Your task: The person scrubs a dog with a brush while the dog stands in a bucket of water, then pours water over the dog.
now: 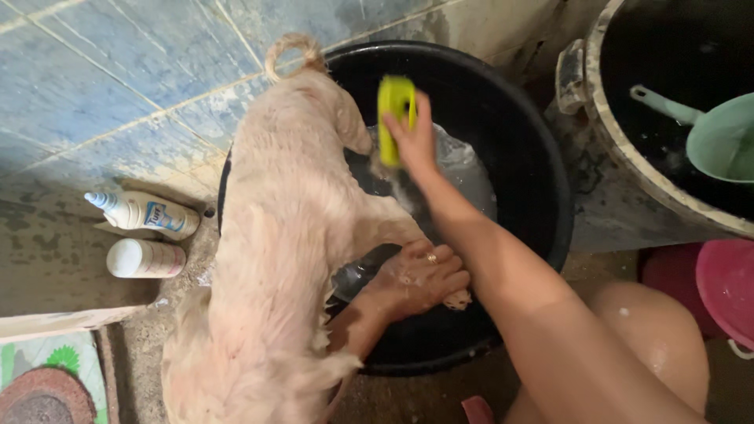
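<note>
dog: one, wet and pale cream [275, 235], standing left of centre with its hind end over the black basin; curled tail at upper centre.
brush: one, yellow-green [395, 118], upper centre of the frame, just above the basin's water and beside the dog's rump; blurred.
right hand: [412, 137] fingers closed around the brush, forearm running down to the lower right.
left hand: [416, 276] centre of the frame, wrapped around the dog's leg near the paw; a ring shows on one finger.
bottles: two, at the left edge; one white with a blue pointed cap [145, 213] lying on its side, one plain white [145, 258] just below it, also lying down.
basins and tubs: three; the black basin [542, 180] at centre, a large dark tub [597, 94] at upper right, a pink basin [726, 286] at the right edge.
scoop: one, pale green with a handle [715, 137], in the dark tub at upper right.
knee: one bare knee [652, 338], lower right.
surface: rough, stained concrete floor [47, 259]; a patterned mat [47, 381] in the lower left corner.
room: worn blue tiles [118, 71] across the upper left.
contents: the black basin holds shallow water around the dog's hind legs; the dark tub holds dark water and the scoop; the pink basin's inside is cut off by the frame edge, contents cannot be told.
</note>
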